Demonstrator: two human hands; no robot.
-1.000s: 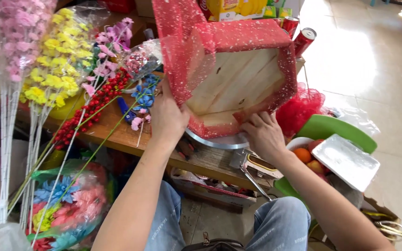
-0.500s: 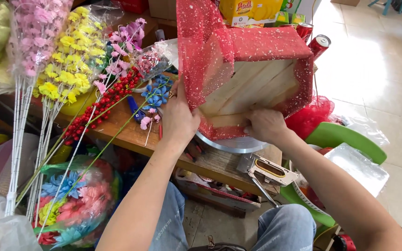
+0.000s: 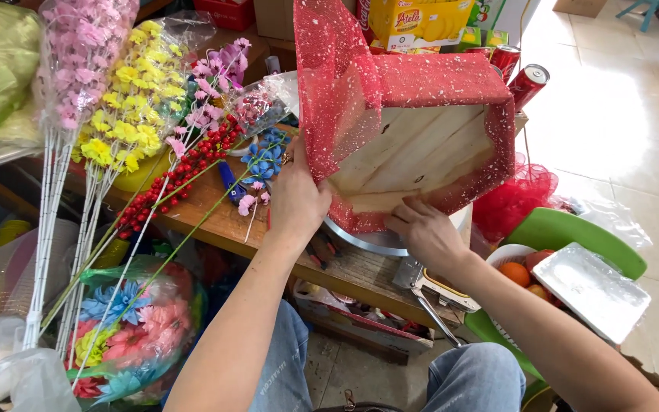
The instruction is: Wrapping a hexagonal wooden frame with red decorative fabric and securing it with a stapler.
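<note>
my left hand (image 3: 297, 200) is closed around the near left corner of a wooden tray (image 3: 409, 156), thumb side pinching the red glitter mesh (image 3: 337, 84) against its edge, while my right hand (image 3: 426, 233) presses curled fingers onto the mesh along the near rim, gripping fabric and wood together. the tray stands tilted up on edge just beyond both hands, its slatted underside facing me, resting on a round metal plate (image 3: 364, 238). i judge the wood stiff and fairly light, safe to hold by corners and rim; the mesh looks soft, springy and snag-prone, so it wants pinning flat against the wood. left of my left hand lie red berry stems (image 3: 173, 179) and blue flower sprays (image 3: 265, 156); below my right hand a staple gun (image 3: 436, 288), and farther right a green basket (image 3: 566, 233) of oranges.
</note>
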